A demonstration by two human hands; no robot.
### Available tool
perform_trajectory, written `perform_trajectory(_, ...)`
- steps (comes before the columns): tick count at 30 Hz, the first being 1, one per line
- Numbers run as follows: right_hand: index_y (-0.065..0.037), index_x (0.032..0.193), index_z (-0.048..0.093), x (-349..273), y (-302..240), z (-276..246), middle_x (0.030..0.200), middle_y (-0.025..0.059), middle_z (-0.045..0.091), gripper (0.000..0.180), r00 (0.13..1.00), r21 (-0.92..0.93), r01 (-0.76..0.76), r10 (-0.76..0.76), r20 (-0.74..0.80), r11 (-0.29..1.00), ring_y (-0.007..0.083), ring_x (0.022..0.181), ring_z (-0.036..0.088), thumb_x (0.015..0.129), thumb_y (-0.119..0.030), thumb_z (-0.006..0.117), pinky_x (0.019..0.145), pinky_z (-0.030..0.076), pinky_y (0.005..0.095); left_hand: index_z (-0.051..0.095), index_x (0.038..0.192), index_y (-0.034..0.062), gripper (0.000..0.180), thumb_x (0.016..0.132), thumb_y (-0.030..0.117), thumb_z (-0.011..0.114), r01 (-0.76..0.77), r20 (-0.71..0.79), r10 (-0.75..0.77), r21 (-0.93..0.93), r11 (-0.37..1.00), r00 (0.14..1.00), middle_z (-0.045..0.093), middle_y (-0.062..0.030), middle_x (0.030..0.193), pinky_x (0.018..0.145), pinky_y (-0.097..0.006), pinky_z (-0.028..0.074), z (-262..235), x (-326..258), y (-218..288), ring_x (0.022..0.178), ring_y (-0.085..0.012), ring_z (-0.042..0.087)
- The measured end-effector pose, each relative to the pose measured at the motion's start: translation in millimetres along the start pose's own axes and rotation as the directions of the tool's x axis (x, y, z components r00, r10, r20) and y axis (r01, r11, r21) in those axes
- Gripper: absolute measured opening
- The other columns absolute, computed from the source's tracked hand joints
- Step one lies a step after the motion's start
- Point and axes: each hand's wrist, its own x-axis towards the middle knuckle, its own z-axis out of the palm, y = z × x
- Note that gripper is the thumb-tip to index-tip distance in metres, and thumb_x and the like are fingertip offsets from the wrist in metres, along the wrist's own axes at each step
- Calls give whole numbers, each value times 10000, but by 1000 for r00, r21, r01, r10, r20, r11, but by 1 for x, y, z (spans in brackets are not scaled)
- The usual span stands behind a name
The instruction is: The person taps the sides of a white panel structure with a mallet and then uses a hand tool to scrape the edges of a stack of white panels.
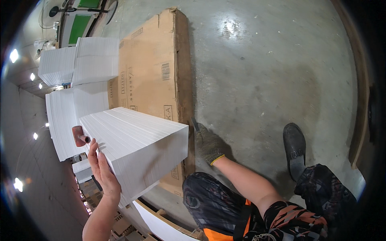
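The person bends over the work, dark patterned trousers [209, 201] and a black shoe [294, 144] planted on the grey concrete floor [261, 72].

The bare left hand [103, 170] lies flat against the near left face of a thick stack of white sheets [136, 148], fingers [93, 154] stretched out and together rather than curled; it holds nothing, only presses the side, which looks like a way of keeping the sheet edges flush.

The right hand [209, 144], in a speckled work glove with a yellow cuff, sits just beside the stack's right corner, down against the edge of the brown cardboard sheet [152, 72] the stack rests on. Its fingers bend downward at that edge; whether they grip anything cannot be told.

The stack lies tilted across the cardboard's near end, likely kept off the bare floor by it. A small reddish-brown tool [78, 135] sticks out behind its left corner.

Farther off on the left stand more white sheet stacks [80, 64], squared in tall piles.
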Motion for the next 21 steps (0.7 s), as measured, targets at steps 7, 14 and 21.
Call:
perform_trajectory(7, -111, 1396, 466, 10, -8, 21, 1191, 225, 621, 473, 999, 91, -36, 36, 7, 995, 410, 1090, 576, 974, -320, 428, 972, 436, 499, 510, 1282, 22, 332, 1040, 180, 346, 1, 61, -2, 18, 1000, 998, 386, -144, 1490, 1161, -375, 210, -5, 2, -5, 1386, -235, 324)
perform_trajectory(14, -55, 1323, 536, 19, 15, 57, 1174, 241, 629, 425, 990, 176, 66, -42, -135, 982, 408, 1062, 607, 957, -266, 493, 946, 468, 479, 539, 1246, 31, 327, 1038, 183, 338, -40, 71, 31, 123, 992, 997, 416, -139, 1449, 1140, -378, 238, -4, 4, -4, 1341, -242, 356)
perform_trajectory(21, -38, 1204, 610, 21, 22, 64, 1046, 238, 661, 350, 939, 194, 121, -49, -340, 974, 408, 973, 627, 948, -260, 526, 897, 478, 487, 542, 1214, 26, 321, 1040, 180, 321, -34, 66, 24, 155, 987, 997, 425, -136, 1428, 1135, -383, 244, -4, 4, 0, 1335, -242, 359)
